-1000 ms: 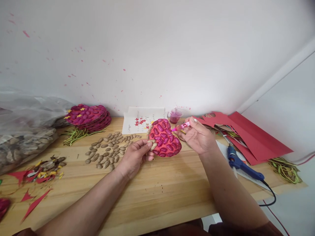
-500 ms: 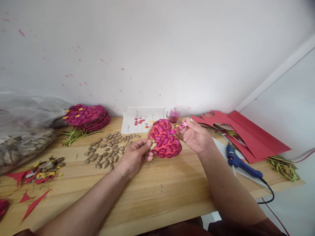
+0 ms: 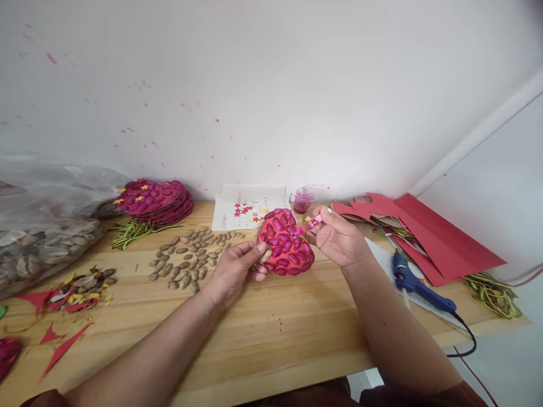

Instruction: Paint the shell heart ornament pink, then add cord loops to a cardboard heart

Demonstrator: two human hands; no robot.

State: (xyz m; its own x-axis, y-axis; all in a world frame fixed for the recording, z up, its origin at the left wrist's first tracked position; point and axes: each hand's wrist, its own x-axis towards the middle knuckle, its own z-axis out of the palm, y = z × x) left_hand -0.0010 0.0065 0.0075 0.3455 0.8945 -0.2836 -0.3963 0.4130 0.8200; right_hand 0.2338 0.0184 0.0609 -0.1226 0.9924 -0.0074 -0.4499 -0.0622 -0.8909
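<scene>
My left hand [image 3: 240, 263] grips the left edge of a rounded red piece covered with peanuts [image 3: 285, 243], holding it tilted above the table. Most of the peanuts on it are coated magenta; a few by my left thumb are bare tan. Pinched in my right hand [image 3: 339, 234] is a small paintbrush [image 3: 311, 222], its handle smeared pink. The magenta bristles touch the peanuts near the piece's upper right. Behind stands a clear plastic cup [image 3: 304, 199] with magenta paint inside.
Loose peanuts [image 3: 186, 257] lie left of my hands. Farther left are stacked magenta pieces [image 3: 156, 200], a plastic bag of peanuts [image 3: 46, 243] and red scraps [image 3: 65, 350]. A white paper [image 3: 223, 212] with small stars lies behind. On the right are a blue glue gun [image 3: 424, 291] and red sheets [image 3: 453, 243].
The view has shifted slightly, so everything sits a little to the right. The brush tip has moved a short way over the peanuts; both hands keep their holds.
</scene>
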